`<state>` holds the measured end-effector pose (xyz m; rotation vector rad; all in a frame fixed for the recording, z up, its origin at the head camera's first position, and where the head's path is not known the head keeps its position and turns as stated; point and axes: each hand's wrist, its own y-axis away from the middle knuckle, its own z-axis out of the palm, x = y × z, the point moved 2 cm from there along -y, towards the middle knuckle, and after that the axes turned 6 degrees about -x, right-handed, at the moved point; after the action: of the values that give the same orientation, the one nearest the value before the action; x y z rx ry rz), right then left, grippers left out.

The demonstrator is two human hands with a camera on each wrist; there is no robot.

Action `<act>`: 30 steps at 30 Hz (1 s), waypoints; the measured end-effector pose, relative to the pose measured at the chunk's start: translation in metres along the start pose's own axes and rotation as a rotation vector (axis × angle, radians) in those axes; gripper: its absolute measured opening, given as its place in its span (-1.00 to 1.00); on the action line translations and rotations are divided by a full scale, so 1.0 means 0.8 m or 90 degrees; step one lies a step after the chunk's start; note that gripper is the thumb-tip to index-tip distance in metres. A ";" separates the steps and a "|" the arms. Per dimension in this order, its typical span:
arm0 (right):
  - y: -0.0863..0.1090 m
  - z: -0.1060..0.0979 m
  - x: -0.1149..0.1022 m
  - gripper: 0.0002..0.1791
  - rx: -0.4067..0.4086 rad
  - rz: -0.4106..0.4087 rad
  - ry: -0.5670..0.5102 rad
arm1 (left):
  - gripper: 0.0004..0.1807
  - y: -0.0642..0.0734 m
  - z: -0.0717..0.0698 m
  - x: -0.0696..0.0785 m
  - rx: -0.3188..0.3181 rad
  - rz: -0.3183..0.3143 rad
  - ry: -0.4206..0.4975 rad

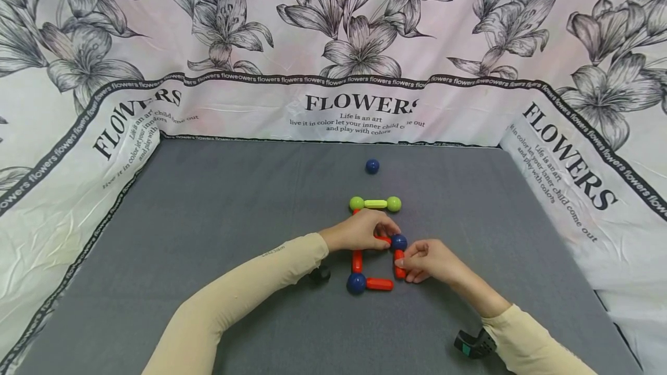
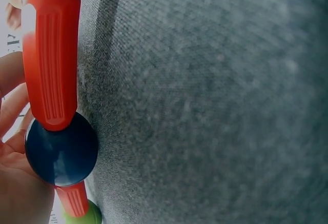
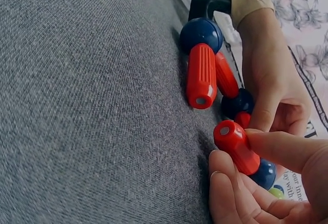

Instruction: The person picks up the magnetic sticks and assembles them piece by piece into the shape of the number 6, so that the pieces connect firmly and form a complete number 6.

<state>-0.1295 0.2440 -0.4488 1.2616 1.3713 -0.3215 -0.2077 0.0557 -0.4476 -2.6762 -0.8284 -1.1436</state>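
Note:
My left hand (image 1: 362, 229) reaches over a frame of toy rods and balls and pinches a short red rod (image 1: 383, 240) that meets a blue ball (image 1: 399, 242). Thumb and fingers of my right hand (image 1: 429, 260) pinch another red rod (image 3: 237, 147), which runs from that same ball toward me. Its free end shows a small metal tip. At the near left corner, a blue ball (image 1: 356, 283) joins a red rod (image 1: 379, 284) and an upright red rod (image 1: 356, 261). A middle blue ball (image 2: 61, 149) is hidden under my left hand in the head view.
Beyond my left hand, a light green rod (image 1: 375, 203) links two green balls. A loose blue ball (image 1: 372, 166) lies farther back on the grey cloth (image 1: 250, 190). White flower-printed fabric (image 1: 359, 109) borders the surface. A black wrist device (image 1: 474, 344) is at my right sleeve.

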 end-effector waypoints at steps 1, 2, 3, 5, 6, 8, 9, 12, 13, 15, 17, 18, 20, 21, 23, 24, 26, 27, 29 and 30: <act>0.000 0.000 0.000 -0.68 0.001 0.000 0.005 | -0.66 0.000 0.000 0.000 0.000 -0.001 -0.001; 0.000 0.000 0.000 -0.68 0.002 -0.001 0.008 | -0.66 0.000 0.000 0.000 0.000 -0.001 -0.002; 0.000 0.000 0.000 -0.68 0.003 -0.002 0.014 | -0.66 -0.001 0.000 0.000 0.000 -0.002 -0.002; 0.000 0.001 0.000 -0.69 0.004 -0.005 0.024 | -0.66 -0.001 0.001 -0.001 0.000 -0.001 -0.004; 0.000 0.001 0.000 -0.70 0.005 -0.006 0.028 | -0.66 -0.001 0.002 -0.001 0.001 0.000 -0.005; 0.000 0.002 -0.001 -0.70 0.006 -0.010 0.037 | -0.66 -0.001 0.002 -0.001 0.001 0.001 -0.004; 0.000 0.002 -0.001 -0.71 0.008 -0.012 0.042 | -0.66 -0.001 0.002 -0.001 0.001 0.001 -0.004; 0.000 0.004 -0.002 -0.71 0.013 -0.013 0.053 | -0.66 0.001 0.003 0.000 0.001 0.003 -0.003; 0.000 0.004 -0.002 -0.72 0.015 -0.012 0.057 | -0.66 0.001 0.003 0.000 0.001 0.003 -0.002; -0.001 0.005 -0.003 -0.72 0.019 -0.009 0.065 | -0.66 0.001 0.002 0.000 0.000 0.003 -0.002; -0.001 0.005 -0.003 -0.72 0.024 -0.005 0.069 | -0.66 0.001 0.002 0.001 -0.001 0.002 0.000; -0.001 0.004 -0.003 -0.72 0.025 -0.003 0.071 | -0.66 0.001 0.002 0.001 -0.002 0.001 0.000; -0.002 0.004 -0.004 -0.71 0.028 -0.001 0.074 | -0.66 0.001 0.001 0.002 -0.003 -0.002 -0.002; -0.002 0.004 -0.004 -0.71 0.028 -0.001 0.075 | -0.65 0.001 0.001 0.002 -0.003 -0.003 -0.002; -0.002 0.004 -0.004 -0.71 0.026 0.000 0.076 | -0.65 0.001 0.000 0.003 -0.004 -0.005 -0.005; -0.002 0.004 -0.004 -0.71 0.025 0.000 0.076 | -0.65 0.001 0.000 0.003 -0.005 -0.005 -0.007; -0.001 0.004 -0.005 -0.70 0.024 0.000 0.077 | -0.65 0.001 0.001 0.003 -0.008 -0.007 -0.010; -0.001 0.004 -0.005 -0.70 0.023 0.000 0.078 | -0.65 0.001 0.001 0.003 -0.009 -0.009 -0.010; -0.001 0.004 -0.006 -0.70 0.024 0.001 0.078 | -0.65 0.000 0.000 0.003 -0.010 -0.010 -0.012; -0.001 0.004 -0.006 -0.70 0.024 0.002 0.078 | -0.65 0.001 0.000 0.003 -0.011 -0.011 -0.012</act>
<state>-0.1295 0.2389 -0.4458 1.3319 1.4734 -0.2731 -0.2058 0.0566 -0.4459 -2.7030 -0.8502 -1.1359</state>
